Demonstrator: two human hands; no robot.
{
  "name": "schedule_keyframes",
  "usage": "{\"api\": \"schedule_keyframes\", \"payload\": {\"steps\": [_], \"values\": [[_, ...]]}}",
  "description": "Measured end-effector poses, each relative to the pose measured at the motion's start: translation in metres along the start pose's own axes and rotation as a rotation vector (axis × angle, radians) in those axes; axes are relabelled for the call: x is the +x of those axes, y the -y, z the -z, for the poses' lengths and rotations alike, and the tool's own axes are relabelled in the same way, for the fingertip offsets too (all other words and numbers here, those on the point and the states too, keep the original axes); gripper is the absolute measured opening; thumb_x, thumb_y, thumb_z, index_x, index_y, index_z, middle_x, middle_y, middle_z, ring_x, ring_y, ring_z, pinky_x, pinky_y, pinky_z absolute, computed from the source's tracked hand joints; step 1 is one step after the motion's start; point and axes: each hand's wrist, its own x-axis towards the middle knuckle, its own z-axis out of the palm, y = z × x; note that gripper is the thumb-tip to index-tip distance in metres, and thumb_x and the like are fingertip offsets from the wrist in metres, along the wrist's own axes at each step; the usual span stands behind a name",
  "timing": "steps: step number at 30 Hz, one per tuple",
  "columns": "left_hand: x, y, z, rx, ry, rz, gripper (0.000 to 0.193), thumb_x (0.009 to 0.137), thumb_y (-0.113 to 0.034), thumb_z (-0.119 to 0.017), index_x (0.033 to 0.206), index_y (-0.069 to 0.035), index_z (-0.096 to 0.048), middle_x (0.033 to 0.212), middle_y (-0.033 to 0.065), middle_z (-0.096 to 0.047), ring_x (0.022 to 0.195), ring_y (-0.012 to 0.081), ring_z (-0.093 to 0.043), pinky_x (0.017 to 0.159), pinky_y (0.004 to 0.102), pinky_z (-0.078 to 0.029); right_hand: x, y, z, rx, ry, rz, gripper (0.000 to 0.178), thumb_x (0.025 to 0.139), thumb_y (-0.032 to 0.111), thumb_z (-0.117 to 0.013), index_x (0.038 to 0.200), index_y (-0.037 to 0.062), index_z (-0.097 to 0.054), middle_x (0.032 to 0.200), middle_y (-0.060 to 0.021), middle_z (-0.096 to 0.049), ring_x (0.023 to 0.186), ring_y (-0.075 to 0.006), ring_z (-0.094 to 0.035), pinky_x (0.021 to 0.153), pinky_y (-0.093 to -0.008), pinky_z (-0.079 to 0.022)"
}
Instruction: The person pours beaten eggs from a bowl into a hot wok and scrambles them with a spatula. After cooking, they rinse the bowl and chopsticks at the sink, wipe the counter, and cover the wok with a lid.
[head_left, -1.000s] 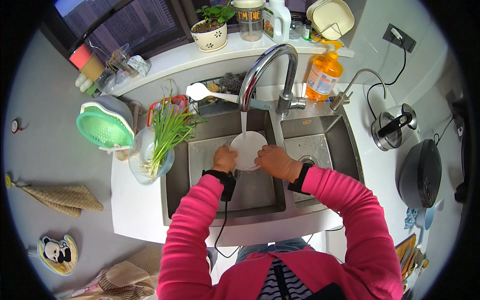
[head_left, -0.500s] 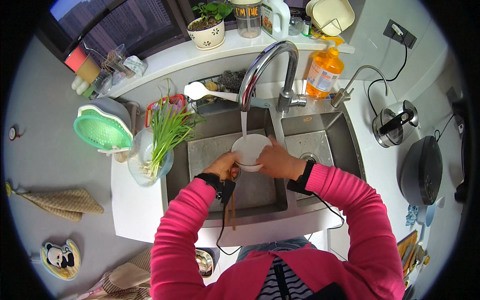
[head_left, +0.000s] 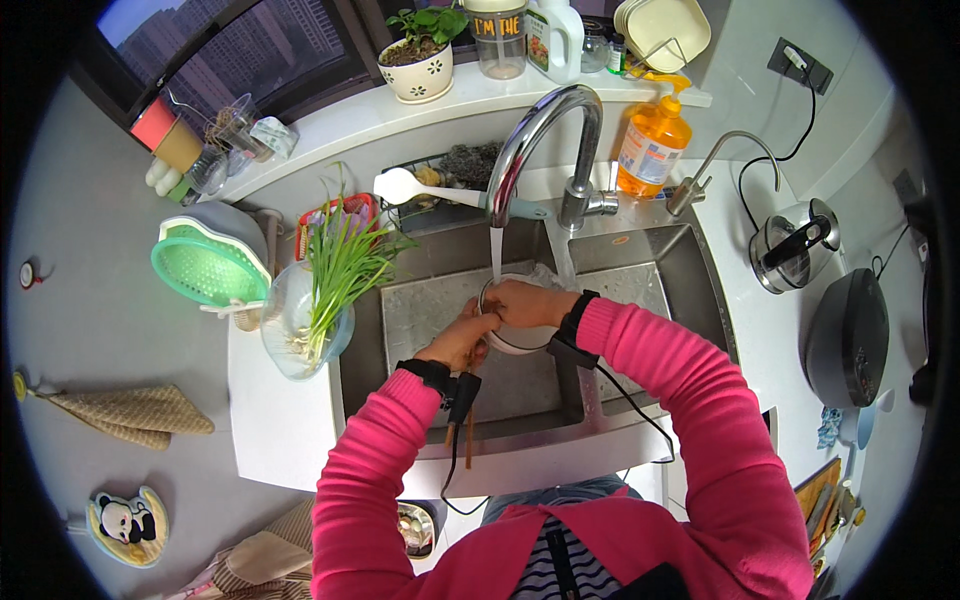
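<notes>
A white bowl (head_left: pixel 522 341) is held tilted under the tap, above the left basin of the steel sink (head_left: pixel 400 300). Closed round its left side is my left hand (head_left: pixel 460 340). A pair of wooden chopsticks (head_left: pixel 470 430) sticks out below that hand; whether its fingers grip them is hidden. My right hand (head_left: pixel 533 303) reaches across the bowl's opening, its fingers closed at the left rim near the left thumb. A stream of water (head_left: pixel 496 250) falls from the chrome tap (head_left: pixel 545 105) into the bowl and over the right hand's fingertips.
Left of the sink, green onions (head_left: pixel 345 275) lie across a clear bowl (head_left: pixel 285 335), beside a green colander (head_left: pixel 205 270). A white-headed brush (head_left: pixel 400 186) lies behind the basin. An orange soap bottle (head_left: pixel 652 150) and a glass kettle (head_left: pixel 790 250) stand right of the tap.
The bowl has turned from outer side up to show its opening. My right hand has moved from its right side across to the left rim. The view has shifted slightly.
</notes>
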Motion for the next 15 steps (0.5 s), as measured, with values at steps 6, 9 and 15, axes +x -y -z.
{"api": "schedule_keyframes", "payload": {"steps": [6,9,15], "values": [[0.003,-0.007,0.007,-0.012,-0.046,-0.148,0.045,0.082,-0.022,-0.051,0.125,-0.018,-0.04,0.074,0.0013,-0.047,0.046,0.0089,-0.036,0.039,0.0239,-0.028,-0.007,0.001,-0.006,-0.329,-0.053,-0.213,0.037,0.083,0.015,-0.051,0.115,-0.0038,-0.053,0.12,-0.0238,-0.054,0.107,-0.0369,-0.054,0.091,-0.0408,-0.043],[0.01,-0.01,0.002,-0.075,-0.164,-0.134,0.04,0.084,-0.028,-0.054,0.121,-0.017,-0.043,0.073,0.0012,-0.047,0.045,0.0089,-0.035,0.038,0.0243,-0.027,-0.008,-0.001,-0.012,-0.323,0.072,-0.009,0.037,0.087,0.015,-0.043,0.117,-0.0041,-0.052,0.12,-0.0223,-0.053,0.109,-0.0343,-0.052,0.094,-0.0378,-0.04],[0.011,-0.016,-0.001,-0.062,-0.148,-0.085,0.04,0.086,-0.043,-0.056,0.112,-0.014,-0.047,0.076,0.0007,-0.049,0.044,0.0082,-0.037,0.037,0.0252,-0.027,-0.016,0.004,-0.011,0.229,-0.046,0.252,0.03,0.087,0.014,-0.047,0.113,0.0017,-0.056,0.104,-0.0174,-0.059,0.091,-0.0283,-0.056,0.084,-0.0329,-0.042]]}}
